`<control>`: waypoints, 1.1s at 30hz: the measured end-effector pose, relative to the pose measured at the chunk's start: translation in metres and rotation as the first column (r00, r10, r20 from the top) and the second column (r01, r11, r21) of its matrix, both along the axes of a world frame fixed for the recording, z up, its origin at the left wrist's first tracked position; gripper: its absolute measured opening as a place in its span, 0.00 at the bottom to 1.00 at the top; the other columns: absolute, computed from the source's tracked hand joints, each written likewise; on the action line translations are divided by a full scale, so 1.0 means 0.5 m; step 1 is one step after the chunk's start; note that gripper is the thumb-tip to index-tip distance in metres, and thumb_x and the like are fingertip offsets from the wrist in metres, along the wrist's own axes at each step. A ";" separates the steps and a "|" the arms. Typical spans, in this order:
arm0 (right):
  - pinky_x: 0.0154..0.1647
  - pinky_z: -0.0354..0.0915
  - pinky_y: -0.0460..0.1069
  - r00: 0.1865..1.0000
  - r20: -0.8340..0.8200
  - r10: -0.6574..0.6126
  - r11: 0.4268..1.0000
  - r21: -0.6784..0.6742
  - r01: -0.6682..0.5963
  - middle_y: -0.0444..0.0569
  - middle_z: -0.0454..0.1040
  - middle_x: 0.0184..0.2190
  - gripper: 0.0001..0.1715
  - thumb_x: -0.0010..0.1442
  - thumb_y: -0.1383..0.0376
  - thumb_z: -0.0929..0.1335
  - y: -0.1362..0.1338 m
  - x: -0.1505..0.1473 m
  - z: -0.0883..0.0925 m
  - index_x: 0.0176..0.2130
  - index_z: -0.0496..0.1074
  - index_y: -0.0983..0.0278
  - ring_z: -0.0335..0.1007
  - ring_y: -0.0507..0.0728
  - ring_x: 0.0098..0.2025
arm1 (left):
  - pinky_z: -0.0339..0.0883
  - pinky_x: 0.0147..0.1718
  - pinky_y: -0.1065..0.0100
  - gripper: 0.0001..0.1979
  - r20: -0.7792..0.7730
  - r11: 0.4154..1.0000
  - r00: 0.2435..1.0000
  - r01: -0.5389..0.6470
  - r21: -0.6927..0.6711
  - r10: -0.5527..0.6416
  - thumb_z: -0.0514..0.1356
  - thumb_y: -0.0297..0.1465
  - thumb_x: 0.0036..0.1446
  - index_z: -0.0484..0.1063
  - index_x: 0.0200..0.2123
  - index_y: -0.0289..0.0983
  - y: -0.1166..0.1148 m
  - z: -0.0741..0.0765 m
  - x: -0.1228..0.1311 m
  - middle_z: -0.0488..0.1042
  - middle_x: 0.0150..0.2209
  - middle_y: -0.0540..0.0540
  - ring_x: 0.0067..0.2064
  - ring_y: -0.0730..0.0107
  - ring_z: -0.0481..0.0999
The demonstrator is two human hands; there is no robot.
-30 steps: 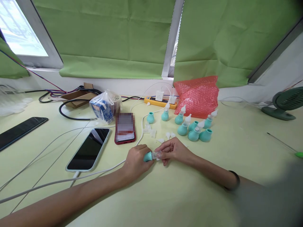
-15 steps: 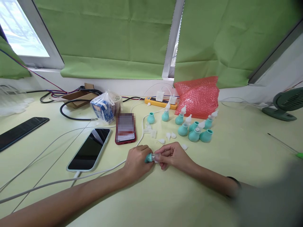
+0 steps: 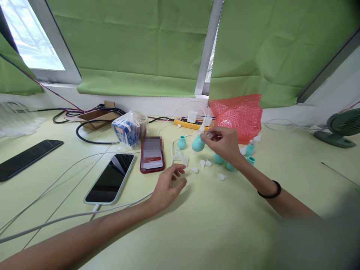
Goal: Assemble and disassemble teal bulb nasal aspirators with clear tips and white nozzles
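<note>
My right hand [image 3: 222, 144] pinches the clear collar [image 3: 208, 135] of a teal squeeze bulb [image 3: 198, 144], holding it tilted. The bulb partly covers a white tip [image 3: 201, 128] behind it. My left hand [image 3: 168, 185] rests near the table with its fingers apart and nothing in them. Beyond it lie clear plastic connectors [image 3: 180, 157] and several small white nozzle tips [image 3: 194, 170]. An open teal bulb [image 3: 182, 142] stands to the left of the held one. More teal bulbs [image 3: 231, 166], some capped with white tips, are partly hidden behind my right hand and forearm.
Left of my hands are a charging phone [image 3: 109, 180], a red-cased phone [image 3: 152, 155] and a dark phone [image 3: 28, 159]. A white cable [image 3: 123, 205] crosses the table. Behind stand a bagged blue box [image 3: 126, 131], an orange power strip [image 3: 182, 122], red bubble wrap [image 3: 239, 116] and a green fan [image 3: 343, 125].
My right hand has carried the teal bulb with the clear collar forward from between my hands to the group of bulbs. My left hand has let go of it and opened.
</note>
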State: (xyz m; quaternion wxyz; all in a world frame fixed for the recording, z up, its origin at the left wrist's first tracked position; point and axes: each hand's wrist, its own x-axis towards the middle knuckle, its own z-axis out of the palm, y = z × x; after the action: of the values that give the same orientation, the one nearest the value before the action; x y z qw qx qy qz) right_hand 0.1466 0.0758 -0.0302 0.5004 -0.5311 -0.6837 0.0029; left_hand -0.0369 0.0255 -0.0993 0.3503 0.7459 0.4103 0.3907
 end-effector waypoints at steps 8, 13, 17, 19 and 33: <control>0.28 0.57 0.48 0.862 0.496 -0.107 0.952 -0.198 0.232 0.47 0.70 0.20 0.19 0.48 0.58 0.63 0.072 0.005 -0.036 0.38 0.69 0.66 0.65 0.56 0.27 | 0.60 0.31 0.72 0.07 0.016 0.997 0.999 0.040 -0.059 -0.039 0.49 0.25 0.51 0.64 0.34 0.36 0.002 0.001 0.001 0.68 0.32 0.48 0.34 0.71 0.66; 0.26 0.54 0.46 0.841 0.541 -0.019 0.988 -0.119 0.099 0.46 0.70 0.19 0.18 0.53 0.60 0.60 0.025 -0.004 -0.037 0.40 0.67 0.66 0.65 0.54 0.24 | 0.60 0.32 0.72 0.08 -0.005 0.999 0.999 0.034 -0.031 -0.035 0.49 0.22 0.48 0.66 0.31 0.35 0.005 -0.004 0.001 0.69 0.31 0.49 0.33 0.72 0.66; 0.27 0.53 0.46 0.686 0.666 0.292 0.947 -0.299 -0.113 0.48 0.71 0.25 0.13 0.52 0.61 0.61 -0.026 -0.010 -0.049 0.35 0.69 0.65 0.66 0.54 0.28 | 0.60 0.31 0.72 0.08 -0.007 0.999 0.999 0.038 -0.038 -0.039 0.49 0.22 0.48 0.66 0.31 0.35 0.005 -0.004 0.002 0.69 0.30 0.49 0.33 0.72 0.67; 0.28 0.54 0.47 0.613 0.683 0.398 0.904 -0.404 -0.138 0.50 0.71 0.30 0.14 0.50 0.60 0.63 -0.037 -0.009 -0.058 0.36 0.68 0.65 0.66 0.56 0.32 | 0.60 0.32 0.72 0.08 -0.013 0.999 0.999 0.039 -0.030 -0.039 0.49 0.22 0.48 0.66 0.30 0.35 0.004 -0.002 0.003 0.69 0.30 0.49 0.33 0.72 0.67; 0.26 0.55 0.45 0.605 0.559 0.567 0.794 -0.567 -0.220 0.45 0.69 0.24 0.05 0.45 0.70 0.63 -0.034 0.005 -0.054 0.28 0.67 0.65 0.63 0.52 0.28 | 0.60 0.31 0.72 0.08 -0.035 0.999 0.999 0.032 -0.022 -0.033 0.50 0.21 0.47 0.66 0.30 0.35 0.005 -0.005 0.005 0.69 0.29 0.49 0.31 0.73 0.66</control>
State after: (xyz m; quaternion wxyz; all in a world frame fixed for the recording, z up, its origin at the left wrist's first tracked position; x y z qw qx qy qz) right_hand 0.1490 0.0587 -0.0571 0.0515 -0.4197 -0.9036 0.0684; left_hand -0.0346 0.0280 -0.1018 0.3571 0.7557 0.4083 0.3671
